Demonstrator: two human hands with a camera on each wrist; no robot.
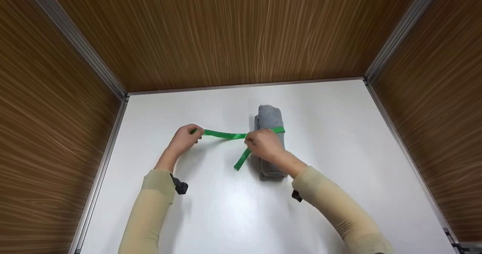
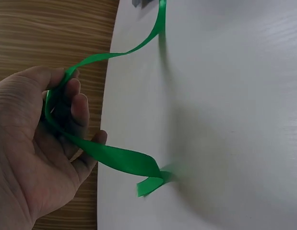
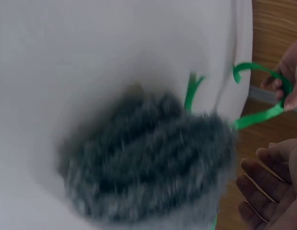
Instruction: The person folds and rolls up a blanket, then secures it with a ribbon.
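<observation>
Green ribbon wraps the rolled grey towel mid-table. The left hand pinches one end, curled round it; the right hand rests at the towel, its grip unclear. White table lies bare toward wooden walls.

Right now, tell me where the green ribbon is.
In the head view the green ribbon runs across the rolled grey towel at mid-table, stretching left to the left hand, which pinches one end; the right hand holds it beside the towel.
</observation>
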